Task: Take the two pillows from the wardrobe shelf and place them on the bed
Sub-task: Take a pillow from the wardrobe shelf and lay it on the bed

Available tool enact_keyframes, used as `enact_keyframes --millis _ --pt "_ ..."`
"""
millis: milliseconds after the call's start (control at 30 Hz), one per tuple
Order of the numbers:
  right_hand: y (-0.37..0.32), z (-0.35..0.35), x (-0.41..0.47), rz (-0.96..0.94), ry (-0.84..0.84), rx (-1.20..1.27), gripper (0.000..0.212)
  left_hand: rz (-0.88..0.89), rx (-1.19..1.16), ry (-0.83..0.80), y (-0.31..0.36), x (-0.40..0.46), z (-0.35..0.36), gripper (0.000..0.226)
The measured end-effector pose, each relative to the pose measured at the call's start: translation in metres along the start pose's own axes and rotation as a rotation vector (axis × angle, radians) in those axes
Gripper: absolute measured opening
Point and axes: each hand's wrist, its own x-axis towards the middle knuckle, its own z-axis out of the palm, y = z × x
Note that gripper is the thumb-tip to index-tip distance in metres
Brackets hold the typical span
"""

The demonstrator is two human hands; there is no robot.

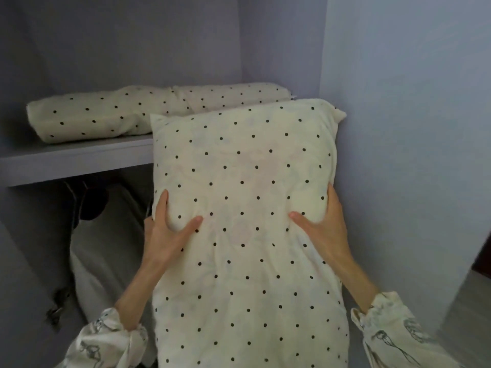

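Observation:
A cream pillow with black dots [247, 208] is held upright in front of me, its top end at the level of the wardrobe shelf [74, 158]. My left hand [167, 232] grips its left edge, thumb pressed into the front. My right hand [324, 229] grips the right edge the same way. A second dotted pillow [127, 110] lies flat on the shelf behind, along the back wall. The bed is out of view.
The wardrobe's pale side panel [398, 128] rises close on the right. Below the shelf hang clothes on hangers [106, 235], in shadow. A strip of floor [473, 301] shows at the far right.

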Motion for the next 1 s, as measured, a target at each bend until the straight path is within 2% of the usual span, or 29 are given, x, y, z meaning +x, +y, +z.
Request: enact_keyframes --millis 300,567,800,1000 --pt "-0.008 -0.083 -0.122 0.120 0.201 -0.027 0.096 0.072 -0.094 -0.272 0.014 -0.068 0.019 0.092" --pt "-0.003 -0.187 -0.239 0.207 0.398 -0.253 0.098 0.128 -0.162 -0.491 0.027 -0.178 0.069 0.091" --pt "0.000 -0.303 -0.333 0.336 0.579 -0.389 0.099 0.189 -0.212 -0.708 0.074 -0.292 0.131 0.097" --pt "0.000 -0.402 -0.393 0.429 0.760 -0.533 0.098 0.227 -0.303 -0.970 0.127 -0.385 0.190 0.090"
